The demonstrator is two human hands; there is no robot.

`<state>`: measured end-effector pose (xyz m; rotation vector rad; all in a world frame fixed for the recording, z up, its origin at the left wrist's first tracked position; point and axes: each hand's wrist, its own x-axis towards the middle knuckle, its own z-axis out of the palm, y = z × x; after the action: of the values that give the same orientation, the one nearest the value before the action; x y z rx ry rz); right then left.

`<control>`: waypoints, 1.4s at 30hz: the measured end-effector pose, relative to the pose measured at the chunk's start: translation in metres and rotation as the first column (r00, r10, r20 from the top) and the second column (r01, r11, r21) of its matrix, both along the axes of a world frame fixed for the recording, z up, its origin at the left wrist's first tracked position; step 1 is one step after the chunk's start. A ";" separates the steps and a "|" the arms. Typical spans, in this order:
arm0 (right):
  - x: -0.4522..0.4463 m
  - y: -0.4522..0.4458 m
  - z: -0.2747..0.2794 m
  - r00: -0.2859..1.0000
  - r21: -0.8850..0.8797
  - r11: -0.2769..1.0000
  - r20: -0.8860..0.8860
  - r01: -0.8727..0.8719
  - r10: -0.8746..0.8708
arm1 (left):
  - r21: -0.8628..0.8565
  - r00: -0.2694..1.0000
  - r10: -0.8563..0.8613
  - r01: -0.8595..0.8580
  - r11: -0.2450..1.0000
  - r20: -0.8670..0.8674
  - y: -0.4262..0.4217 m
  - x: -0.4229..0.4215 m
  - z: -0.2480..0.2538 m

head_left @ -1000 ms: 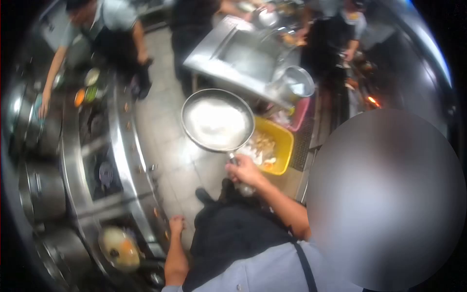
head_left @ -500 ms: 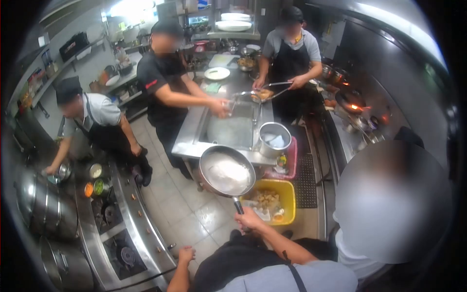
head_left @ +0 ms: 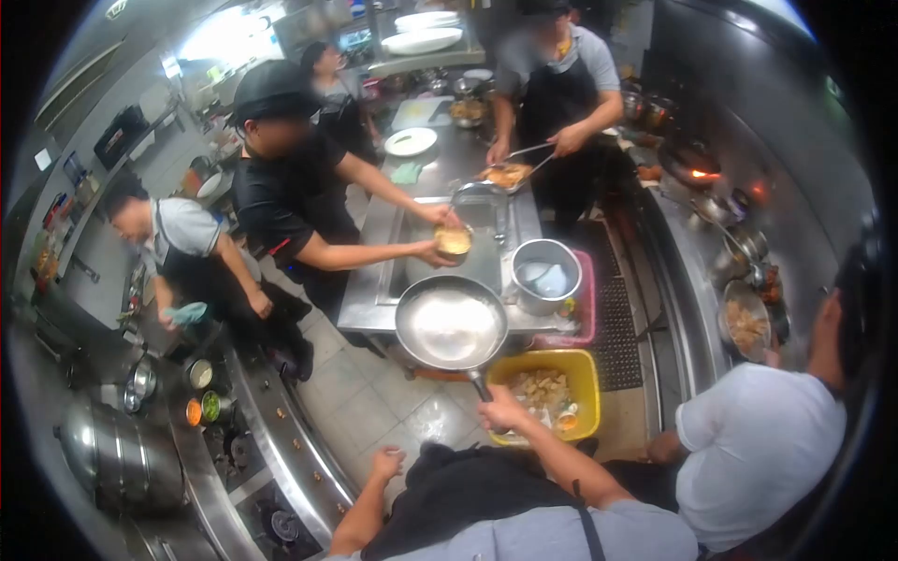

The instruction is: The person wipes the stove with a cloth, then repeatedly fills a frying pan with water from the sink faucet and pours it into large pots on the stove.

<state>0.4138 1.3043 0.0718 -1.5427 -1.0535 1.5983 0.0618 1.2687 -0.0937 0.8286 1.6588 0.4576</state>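
Gripping the pan (head_left: 451,323), the right hand (head_left: 505,409) hides (partly) its handle (head_left: 480,385)

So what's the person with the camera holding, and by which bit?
The right hand holds a frying pan by its dark handle, fingers wrapped around it; the left hand holds nothing.

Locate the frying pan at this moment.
In the head view, the frying pan is near the centre, held in the right hand, up and left of the yellow tub.
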 end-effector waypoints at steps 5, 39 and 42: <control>-0.006 0.018 -0.018 0.991 -0.008 0.999 0.126 0.046 -0.045 | -0.071 0.972 -0.230 0.227 0.971 -0.041 0.035 0.001 -0.013; -0.003 0.021 -0.036 0.792 -0.285 0.944 -0.531 0.169 -0.302 | 0.457 0.757 -0.586 0.429 0.779 0.288 0.085 0.213 0.162; 0.000 0.020 -0.025 0.805 -0.338 0.921 -0.481 0.194 -0.346 | 0.498 0.817 -0.551 0.412 0.763 0.169 0.077 0.202 0.168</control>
<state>0.4138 1.3244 0.0469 -1.2212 -0.2936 1.8604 0.2642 1.3457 0.0743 1.4105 0.9937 0.5651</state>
